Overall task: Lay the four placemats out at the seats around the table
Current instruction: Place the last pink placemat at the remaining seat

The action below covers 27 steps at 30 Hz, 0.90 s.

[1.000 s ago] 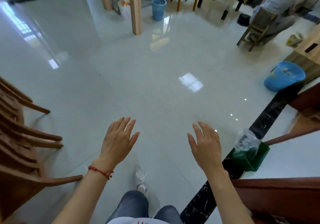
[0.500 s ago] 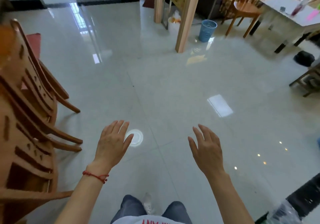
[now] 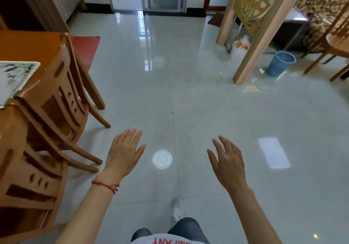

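View has swung left: table (image 3: 28, 43) and one laid placemat (image 3: 13, 77) now visible. Left hand (image 3: 123, 152) and right hand (image 3: 227, 161) spread, empty, apart.

Placemat (image 3: 13, 77) on the table (image 3: 28, 43) cut by the left edge, leaf print only partly showing. Nearest chair (image 3: 28, 191) cropped at left and bottom. Far-right chair (image 3: 338, 43) clipped by the frame. Shirt lettering (image 3: 170, 241) cut off, unreadable.
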Each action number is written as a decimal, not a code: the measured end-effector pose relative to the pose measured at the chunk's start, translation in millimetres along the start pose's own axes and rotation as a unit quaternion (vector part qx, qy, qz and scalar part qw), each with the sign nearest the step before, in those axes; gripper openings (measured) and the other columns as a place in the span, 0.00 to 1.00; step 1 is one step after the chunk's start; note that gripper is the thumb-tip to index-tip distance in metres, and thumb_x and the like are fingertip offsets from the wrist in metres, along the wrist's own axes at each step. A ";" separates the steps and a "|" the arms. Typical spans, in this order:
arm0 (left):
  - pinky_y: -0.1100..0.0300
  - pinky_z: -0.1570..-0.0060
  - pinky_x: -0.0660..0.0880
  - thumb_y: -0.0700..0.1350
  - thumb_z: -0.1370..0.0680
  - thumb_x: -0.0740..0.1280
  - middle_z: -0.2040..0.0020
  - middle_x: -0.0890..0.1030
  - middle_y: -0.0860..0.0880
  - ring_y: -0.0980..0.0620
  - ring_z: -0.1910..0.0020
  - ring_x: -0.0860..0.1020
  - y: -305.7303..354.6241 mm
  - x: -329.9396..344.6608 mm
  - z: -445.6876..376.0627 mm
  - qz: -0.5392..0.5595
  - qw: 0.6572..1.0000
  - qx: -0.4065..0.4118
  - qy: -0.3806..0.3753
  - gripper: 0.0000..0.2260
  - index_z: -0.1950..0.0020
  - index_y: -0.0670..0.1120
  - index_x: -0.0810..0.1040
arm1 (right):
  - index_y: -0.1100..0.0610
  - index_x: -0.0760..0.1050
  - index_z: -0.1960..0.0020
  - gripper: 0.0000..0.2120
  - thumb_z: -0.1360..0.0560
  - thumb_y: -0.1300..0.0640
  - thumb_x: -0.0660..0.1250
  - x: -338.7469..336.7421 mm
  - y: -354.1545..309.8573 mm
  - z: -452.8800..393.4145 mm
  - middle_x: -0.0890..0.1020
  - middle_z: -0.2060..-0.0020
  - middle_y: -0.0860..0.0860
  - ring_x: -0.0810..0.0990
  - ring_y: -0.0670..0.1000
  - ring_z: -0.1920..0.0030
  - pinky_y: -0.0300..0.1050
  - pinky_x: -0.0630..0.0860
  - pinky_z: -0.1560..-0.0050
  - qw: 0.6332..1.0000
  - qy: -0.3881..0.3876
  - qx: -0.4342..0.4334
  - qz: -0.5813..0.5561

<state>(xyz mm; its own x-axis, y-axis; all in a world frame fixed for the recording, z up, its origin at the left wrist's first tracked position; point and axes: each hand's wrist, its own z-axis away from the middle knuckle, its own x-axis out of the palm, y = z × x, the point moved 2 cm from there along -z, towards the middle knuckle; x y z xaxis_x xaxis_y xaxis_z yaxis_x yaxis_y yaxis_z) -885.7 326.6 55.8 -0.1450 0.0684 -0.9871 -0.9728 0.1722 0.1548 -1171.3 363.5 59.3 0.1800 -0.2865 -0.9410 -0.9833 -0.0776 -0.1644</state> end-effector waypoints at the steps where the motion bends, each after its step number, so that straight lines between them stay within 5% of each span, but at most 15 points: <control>1: 0.45 0.47 0.75 0.58 0.19 0.40 0.46 0.81 0.38 0.38 0.46 0.79 1.1 -2.3 -13.1 0.004 1.000 -0.011 0.002 0.33 0.41 0.37 0.77 | 0.61 0.78 0.44 0.29 0.20 0.44 0.44 3.2 5.1 -17.1 0.80 0.45 0.59 0.80 0.59 0.45 0.52 0.75 0.45 1.000 -0.001 -0.009 -0.006; 12: 0.42 0.48 0.75 0.58 0.19 0.41 0.45 0.80 0.37 0.37 0.46 0.79 -17.7 -11.9 -147.2 0.013 0.998 -0.068 0.004 0.33 0.41 0.37 0.77 | 0.61 0.78 0.44 0.27 0.20 0.45 0.46 53.9 25.3 -188.4 0.80 0.45 0.59 0.79 0.59 0.46 0.52 0.75 0.46 0.997 -0.023 -0.067 -0.033; 27: 0.44 0.47 0.75 0.57 0.19 0.41 0.45 0.80 0.39 0.38 0.45 0.78 -136.2 -36.4 -381.9 0.001 0.995 -0.085 0.045 0.31 0.41 0.38 0.77 | 0.60 0.77 0.43 0.28 0.21 0.44 0.46 154.1 -42.1 -442.4 0.80 0.44 0.58 0.79 0.59 0.44 0.52 0.74 0.44 0.994 -0.049 -0.084 -0.052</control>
<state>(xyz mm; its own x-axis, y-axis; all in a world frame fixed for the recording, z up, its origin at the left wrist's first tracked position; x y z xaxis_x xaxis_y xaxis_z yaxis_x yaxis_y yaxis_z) -816.9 -74.7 54.8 -0.1557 -0.0213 -0.9876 -0.9878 0.0035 0.1557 -1090.7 -99.9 52.1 0.2692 -0.1756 -0.9469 -0.9397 -0.2631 -0.2183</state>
